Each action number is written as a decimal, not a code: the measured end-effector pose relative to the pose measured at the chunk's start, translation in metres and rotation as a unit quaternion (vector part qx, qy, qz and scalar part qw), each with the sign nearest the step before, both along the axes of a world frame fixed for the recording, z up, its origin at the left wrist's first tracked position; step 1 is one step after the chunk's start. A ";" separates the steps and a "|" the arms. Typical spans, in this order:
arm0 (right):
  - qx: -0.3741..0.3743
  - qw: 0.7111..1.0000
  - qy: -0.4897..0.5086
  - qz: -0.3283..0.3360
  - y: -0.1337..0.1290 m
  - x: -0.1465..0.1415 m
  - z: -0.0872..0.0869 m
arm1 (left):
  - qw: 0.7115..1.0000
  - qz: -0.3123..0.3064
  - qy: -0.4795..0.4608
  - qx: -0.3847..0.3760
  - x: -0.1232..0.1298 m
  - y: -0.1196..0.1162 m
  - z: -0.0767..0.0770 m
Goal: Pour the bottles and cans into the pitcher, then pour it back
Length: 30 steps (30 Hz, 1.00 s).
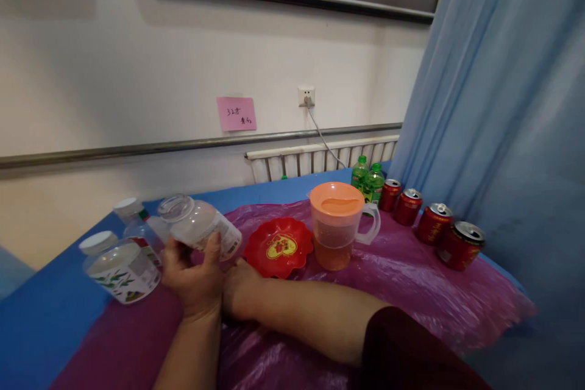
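My left hand (196, 277) grips the tilted, uncapped jar (200, 223), which could slip if my hold slackened; I can't tell whether my right hand (243, 290) is closed.

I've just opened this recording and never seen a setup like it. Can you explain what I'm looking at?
There is no robot here, just one person's bare hands. The single picture comes from a camera worn on their head, looking forward and down.

The left hand holds a tilted, uncapped clear jar. The right hand is close beside it; whether its fingers grip anything is hidden.

On the purple plastic sheet are a red dish and an orange-lidded pitcher. Four red cans and two green bottles stand to the right, and two white-capped containers to the left.
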State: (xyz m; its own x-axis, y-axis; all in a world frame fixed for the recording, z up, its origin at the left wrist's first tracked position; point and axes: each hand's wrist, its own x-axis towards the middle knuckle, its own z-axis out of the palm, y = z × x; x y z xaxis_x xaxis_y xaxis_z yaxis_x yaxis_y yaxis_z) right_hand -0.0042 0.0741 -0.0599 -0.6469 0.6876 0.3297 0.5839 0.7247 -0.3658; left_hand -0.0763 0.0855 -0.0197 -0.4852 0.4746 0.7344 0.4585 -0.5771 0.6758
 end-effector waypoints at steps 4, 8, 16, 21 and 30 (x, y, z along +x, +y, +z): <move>0.048 0.996 -0.078 -0.013 -0.008 0.009 0.012 | 1.000 -0.007 -0.010 0.018 -0.001 -0.002 0.004; 0.096 0.990 -0.101 -0.003 -0.035 0.034 0.025 | 0.999 0.012 -0.012 0.028 -0.002 -0.002 0.004; -0.001 0.974 0.197 -0.114 -0.089 0.104 0.013 | 0.996 -0.023 0.049 -0.069 0.007 -0.006 -0.011; -0.163 0.808 0.548 -0.140 -0.079 0.134 0.017 | 0.977 -0.056 0.177 -0.105 0.015 -0.013 -0.022; -0.136 0.751 0.637 -0.110 -0.062 0.131 0.082 | 0.951 -0.144 0.262 -0.081 0.027 -0.035 -0.011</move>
State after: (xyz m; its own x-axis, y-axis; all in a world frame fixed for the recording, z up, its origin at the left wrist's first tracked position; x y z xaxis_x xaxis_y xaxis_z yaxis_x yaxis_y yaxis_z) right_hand 0.1273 0.0119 0.0220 0.2132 0.8856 0.4125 -0.2713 0.4593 -0.8458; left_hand -0.0489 0.0501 -0.0309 0.0936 0.6604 0.7451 0.5961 -0.6366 0.4893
